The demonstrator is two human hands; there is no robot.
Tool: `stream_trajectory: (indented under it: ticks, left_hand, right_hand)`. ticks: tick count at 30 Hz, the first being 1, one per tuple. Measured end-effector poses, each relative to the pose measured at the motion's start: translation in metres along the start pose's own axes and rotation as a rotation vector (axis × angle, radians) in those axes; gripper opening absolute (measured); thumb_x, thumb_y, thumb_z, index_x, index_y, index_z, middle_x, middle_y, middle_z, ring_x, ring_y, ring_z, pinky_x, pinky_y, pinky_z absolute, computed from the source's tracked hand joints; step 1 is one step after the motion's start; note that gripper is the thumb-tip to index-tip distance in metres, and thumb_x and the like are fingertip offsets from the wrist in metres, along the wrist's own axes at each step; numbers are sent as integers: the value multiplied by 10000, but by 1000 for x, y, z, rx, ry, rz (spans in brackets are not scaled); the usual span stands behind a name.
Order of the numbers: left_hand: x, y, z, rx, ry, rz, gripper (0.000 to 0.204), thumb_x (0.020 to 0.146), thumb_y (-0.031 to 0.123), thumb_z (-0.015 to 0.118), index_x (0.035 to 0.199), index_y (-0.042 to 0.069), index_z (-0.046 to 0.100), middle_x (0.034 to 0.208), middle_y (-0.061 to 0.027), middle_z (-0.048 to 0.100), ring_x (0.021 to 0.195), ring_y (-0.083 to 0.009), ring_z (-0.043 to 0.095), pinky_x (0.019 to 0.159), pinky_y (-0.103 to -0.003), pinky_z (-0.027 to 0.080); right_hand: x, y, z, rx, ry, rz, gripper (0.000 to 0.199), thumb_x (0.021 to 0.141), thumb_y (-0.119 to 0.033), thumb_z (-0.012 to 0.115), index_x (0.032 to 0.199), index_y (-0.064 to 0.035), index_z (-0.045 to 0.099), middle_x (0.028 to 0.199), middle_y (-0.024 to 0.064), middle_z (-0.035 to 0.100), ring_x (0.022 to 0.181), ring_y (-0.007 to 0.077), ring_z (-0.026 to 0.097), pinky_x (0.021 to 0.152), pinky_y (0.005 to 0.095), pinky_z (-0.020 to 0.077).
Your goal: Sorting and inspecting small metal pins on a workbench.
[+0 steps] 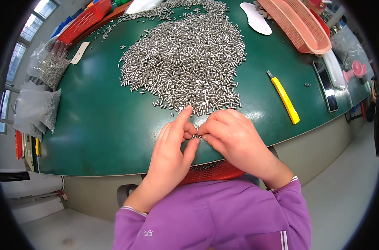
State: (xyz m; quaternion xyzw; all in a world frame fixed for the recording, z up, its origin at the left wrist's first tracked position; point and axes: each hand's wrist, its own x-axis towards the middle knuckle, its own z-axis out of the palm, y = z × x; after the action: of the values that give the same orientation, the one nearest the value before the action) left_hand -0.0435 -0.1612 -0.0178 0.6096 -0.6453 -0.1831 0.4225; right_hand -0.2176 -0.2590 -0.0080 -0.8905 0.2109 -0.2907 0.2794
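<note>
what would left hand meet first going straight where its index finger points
Probably the pile of small metal pieces: its near edge shows right ahead of the left hand, though exact depth is unclear.

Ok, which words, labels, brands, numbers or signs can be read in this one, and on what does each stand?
Nothing here can be quoted reliably.
Purple garment: a small white mark, too small to read with certainty.
Yellow cutter: no readable text.
White strip at the left: nothing legible.
Dark flat device: glare, nothing readable.
Metal pieces in the pile: no markings visible.
</note>
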Motion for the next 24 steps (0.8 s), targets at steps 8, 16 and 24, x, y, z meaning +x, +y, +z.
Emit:
stream_trajectory:
  ticks: [8, 16, 24]
  left_hand:
    - [3, 2, -4, -50, -36, -42, 746, 809, -121, 722, 1498, 59, 499, 1010, -47, 677, 881, -166, 620, 824, -307, 521]
    - [3, 2, -6, -41, -87, -9, 746, 821, -115, 718, 1506, 31, 462, 1033, -96, 645, 879, -237, 619, 820, -377, 538]
    - [2, 2, -7, -80, -86, -41, 737, 845, -130, 669, 1524, 12, 419, 1065, -120, 652, 908, -237, 640, 833, -369, 557]
  right_hand:
    - [-6, -1, 0, 13, 52, -31, 141, 834, -6, 703, 954, -37, 635, 894, 119, 599, 862, 335, 601, 775, 454, 484]
    - [-4, -5, -1, 57, 49, 35, 172, 807, -15, 737, 945, -36, 636, 891, 113, 633, 861, 342, 624, 781, 451, 505]
    - [-7, -7, -5, -15, 47, 122, 138, 814, -49, 759, 904, -53, 654, 847, 101, 642, 802, 332, 636, 712, 451, 520]
